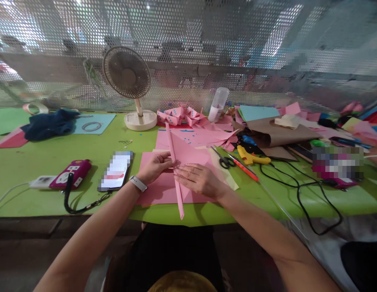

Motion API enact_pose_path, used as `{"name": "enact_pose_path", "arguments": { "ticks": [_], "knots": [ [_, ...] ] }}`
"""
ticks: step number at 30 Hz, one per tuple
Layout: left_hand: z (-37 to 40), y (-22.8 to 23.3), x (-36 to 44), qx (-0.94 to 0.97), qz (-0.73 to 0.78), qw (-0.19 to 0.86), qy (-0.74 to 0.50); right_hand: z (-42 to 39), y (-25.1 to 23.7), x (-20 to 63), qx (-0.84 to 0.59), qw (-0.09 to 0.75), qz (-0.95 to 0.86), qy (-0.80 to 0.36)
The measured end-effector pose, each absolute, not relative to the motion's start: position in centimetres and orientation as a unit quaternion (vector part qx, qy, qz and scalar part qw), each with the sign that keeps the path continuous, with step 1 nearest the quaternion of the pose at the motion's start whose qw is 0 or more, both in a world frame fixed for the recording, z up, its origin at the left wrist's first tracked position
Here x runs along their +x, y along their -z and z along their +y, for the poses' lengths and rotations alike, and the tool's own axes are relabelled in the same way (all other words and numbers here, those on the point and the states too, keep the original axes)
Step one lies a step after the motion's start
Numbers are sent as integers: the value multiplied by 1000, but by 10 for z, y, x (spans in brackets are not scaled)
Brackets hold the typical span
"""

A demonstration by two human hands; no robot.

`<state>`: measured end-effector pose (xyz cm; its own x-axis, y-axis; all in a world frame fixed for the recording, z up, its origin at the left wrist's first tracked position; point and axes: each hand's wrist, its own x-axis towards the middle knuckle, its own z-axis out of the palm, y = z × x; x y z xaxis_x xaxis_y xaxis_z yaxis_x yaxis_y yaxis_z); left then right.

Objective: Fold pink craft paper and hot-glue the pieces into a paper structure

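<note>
At frame centre I'm pinching the rolled pink paper tube [175,170] with my left hand [155,167]. My right hand [198,177] is lying spread flat beside it, fingers pressing the pink sheet [159,190].

Desk fan [127,77] behind — scissors [225,160], phone [116,170], glue gun [252,157] around.

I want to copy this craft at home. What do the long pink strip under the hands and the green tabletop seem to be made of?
The pink strip looks like matte craft paper, rolled or folded: it holds crisp straight edges and matches the flat pink sheets under it. The green tabletop looks like a smooth, slightly shiny sheet covering, perhaps vinyl or paper; I cannot tell which.
</note>
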<state>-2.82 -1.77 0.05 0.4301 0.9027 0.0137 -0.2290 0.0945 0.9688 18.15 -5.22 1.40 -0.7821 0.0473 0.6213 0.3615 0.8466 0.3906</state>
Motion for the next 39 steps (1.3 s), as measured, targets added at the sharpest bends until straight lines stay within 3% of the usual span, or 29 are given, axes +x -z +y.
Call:
{"name": "enact_pose_path", "arguments": {
  "ticks": [12,16,21,29,39],
  "knots": [
    [-22,-1,-20,593,336,598,-422,-52,-14,183,-108,349,-905,216],
    [-23,1,-20,623,332,573,-416,-51,-12,184,-129,393,-898,153],
    [-28,1,-17,657,337,560,-375,-46,-3,183,-219,454,-863,36],
    [-38,-6,-15,643,291,620,-342,-44,-1,183,-401,497,-769,32],
    [-40,-7,-10,678,316,569,-342,-44,-2,177,-430,458,-778,-14]
  ]
}}
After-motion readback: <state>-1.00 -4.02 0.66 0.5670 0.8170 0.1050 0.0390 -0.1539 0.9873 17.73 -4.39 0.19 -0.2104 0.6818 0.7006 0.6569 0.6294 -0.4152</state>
